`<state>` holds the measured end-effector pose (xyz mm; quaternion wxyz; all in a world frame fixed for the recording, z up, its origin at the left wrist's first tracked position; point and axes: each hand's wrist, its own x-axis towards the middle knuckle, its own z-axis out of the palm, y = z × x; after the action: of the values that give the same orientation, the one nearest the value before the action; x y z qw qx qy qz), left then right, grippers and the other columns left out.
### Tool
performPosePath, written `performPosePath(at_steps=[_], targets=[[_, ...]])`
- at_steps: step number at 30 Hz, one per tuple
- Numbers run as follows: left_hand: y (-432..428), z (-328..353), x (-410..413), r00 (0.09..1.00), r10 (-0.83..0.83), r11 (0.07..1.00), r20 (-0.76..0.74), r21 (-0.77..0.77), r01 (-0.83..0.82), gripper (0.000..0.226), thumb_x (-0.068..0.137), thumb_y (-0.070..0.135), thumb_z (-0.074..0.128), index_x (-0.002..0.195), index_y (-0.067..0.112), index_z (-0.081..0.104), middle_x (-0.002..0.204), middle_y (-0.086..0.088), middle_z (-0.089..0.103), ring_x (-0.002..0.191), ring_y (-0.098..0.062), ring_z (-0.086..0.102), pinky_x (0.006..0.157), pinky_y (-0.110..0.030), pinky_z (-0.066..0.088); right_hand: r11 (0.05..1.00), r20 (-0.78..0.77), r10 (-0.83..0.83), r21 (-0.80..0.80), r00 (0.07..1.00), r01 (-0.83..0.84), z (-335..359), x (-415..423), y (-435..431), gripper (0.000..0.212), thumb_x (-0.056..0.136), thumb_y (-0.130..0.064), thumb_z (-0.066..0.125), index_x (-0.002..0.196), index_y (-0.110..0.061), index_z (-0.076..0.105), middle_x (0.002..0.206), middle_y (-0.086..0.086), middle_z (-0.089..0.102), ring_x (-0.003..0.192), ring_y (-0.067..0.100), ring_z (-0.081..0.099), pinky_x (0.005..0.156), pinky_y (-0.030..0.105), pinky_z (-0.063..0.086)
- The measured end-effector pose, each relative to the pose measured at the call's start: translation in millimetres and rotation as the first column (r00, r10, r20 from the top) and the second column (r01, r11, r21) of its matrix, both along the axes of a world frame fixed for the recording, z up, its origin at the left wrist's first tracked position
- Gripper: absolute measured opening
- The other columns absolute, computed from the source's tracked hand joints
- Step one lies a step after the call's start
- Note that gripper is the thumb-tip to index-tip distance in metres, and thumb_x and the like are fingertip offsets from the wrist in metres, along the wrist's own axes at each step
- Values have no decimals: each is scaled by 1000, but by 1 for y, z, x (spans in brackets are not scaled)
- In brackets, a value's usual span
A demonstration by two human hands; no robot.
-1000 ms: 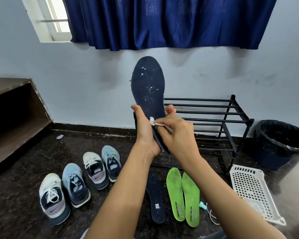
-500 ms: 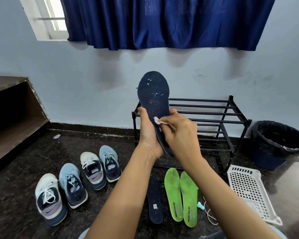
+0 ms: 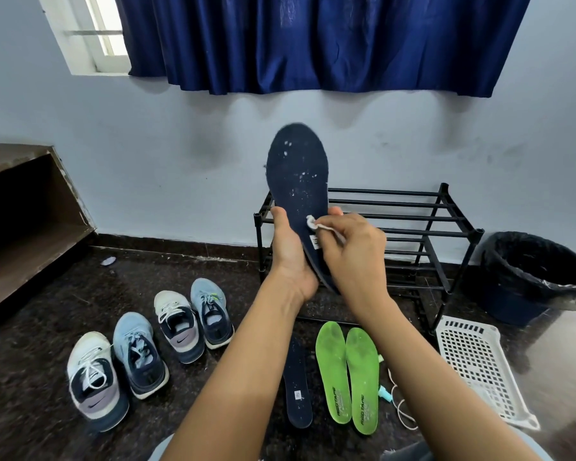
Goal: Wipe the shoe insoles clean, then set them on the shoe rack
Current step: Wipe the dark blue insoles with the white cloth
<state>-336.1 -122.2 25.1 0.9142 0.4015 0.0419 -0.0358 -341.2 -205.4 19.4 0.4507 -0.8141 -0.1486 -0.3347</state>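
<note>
A dark blue insole (image 3: pixel 298 174) speckled with white bits stands upright in front of me. My left hand (image 3: pixel 288 252) grips its lower part from the left. My right hand (image 3: pixel 353 251) pinches a small white wipe (image 3: pixel 312 223) against the insole's face just above a small label. On the floor below lie a second dark blue insole (image 3: pixel 298 390) and two green insoles (image 3: pixel 348 374) side by side. The black metal shoe rack (image 3: pixel 413 227) stands against the wall behind the hands, its bars bare.
Several sneakers (image 3: pixel 153 341) sit in a row on the dark floor at left. A white plastic basket (image 3: pixel 479 367) lies at right, with a black lined bin (image 3: pixel 532 274) behind it. A wooden shelf (image 3: pixel 20 221) juts out at far left. A white cord (image 3: pixel 400 407) trails beside the green insoles.
The held insole and both hands have dropped lower in view, in front of the rack. The wipe stays pressed against the insole's lower middle.
</note>
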Motion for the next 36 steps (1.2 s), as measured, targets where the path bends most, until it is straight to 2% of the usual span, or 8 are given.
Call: performPosePath(at_steps=[2, 4, 9, 15, 21, 27, 32, 36], targets=[[2, 2, 2, 1000, -3, 1000, -2, -3, 3, 87, 94, 70, 6, 87, 7, 65, 79, -6, 69, 72, -19, 68, 71, -25, 54, 992, -70, 120, 50, 990, -117, 2, -5, 2, 16, 80, 0, 67, 88, -10, 76, 98, 8, 70, 88, 0, 60, 75, -4, 32], [4, 2, 3, 1000, -3, 1000, -7, -26, 3, 86, 94, 70, 7, 89, 6, 64, 79, -5, 69, 73, -19, 68, 72, -25, 54, 983, -67, 182, 15, 981, -181, 2, -9, 4, 17, 79, 2, 67, 87, -10, 76, 98, 8, 70, 95, -7, 54, 77, -5, 31], [-2, 0, 0, 999, -8, 1000, -31, -1, 8, 84, 96, 67, 8, 89, 8, 68, 78, -6, 71, 70, -19, 69, 75, -29, 53, 999, -11, -11, -42, 1000, 11, 0, 6, -4, 13, 81, -3, 66, 88, -9, 76, 89, 12, 70, 82, 26, 66, 75, 17, 41], [2, -1, 4, 999, 1, 1000, -46, -10, -2, 86, 95, 68, 4, 86, 6, 63, 77, -6, 66, 72, -21, 65, 71, -26, 52, 979, -156, 202, 44, 967, -197, -1, -7, 0, 17, 81, -4, 67, 85, -17, 77, 97, 3, 71, 91, 1, 59, 74, -1, 36], [-3, -1, 5, 999, 12, 1000, -48, 0, -12, 86, 96, 67, 7, 83, 6, 67, 74, -8, 68, 66, -21, 68, 71, -29, 53, 1000, -111, 8, -5, 994, -8, 1, 6, -7, 13, 81, -8, 67, 89, -13, 76, 93, 9, 71, 87, 21, 66, 74, 9, 37], [0, 0, 6, 999, 5, 1000, -50, 0, -5, 86, 95, 68, 5, 88, 5, 63, 77, -6, 67, 71, -20, 65, 72, -26, 51, 977, -159, 210, 64, 965, -202, 2, -9, 1, 17, 80, -4, 67, 84, -17, 77, 95, -2, 69, 92, 6, 61, 75, 3, 40], [-5, -2, 6, 998, 27, 1000, -51, -4, -27, 88, 97, 65, 10, 72, 9, 73, 76, -8, 69, 68, -21, 68, 71, -29, 52, 998, -68, -19, -56, 998, 15, 1, 6, -5, 14, 79, -2, 67, 87, -9, 76, 92, 13, 71, 89, 27, 66, 79, 22, 41], [-1, -3, 8, 997, 25, 1000, -73, -6, -26, 85, 96, 67, 8, 83, 6, 66, 78, -8, 68, 68, -20, 67, 67, -26, 53, 988, -172, 152, 27, 973, -149, 3, -6, 1, 16, 80, -2, 66, 85, -13, 76, 99, 9, 70, 99, 8, 60, 79, 0, 35]])
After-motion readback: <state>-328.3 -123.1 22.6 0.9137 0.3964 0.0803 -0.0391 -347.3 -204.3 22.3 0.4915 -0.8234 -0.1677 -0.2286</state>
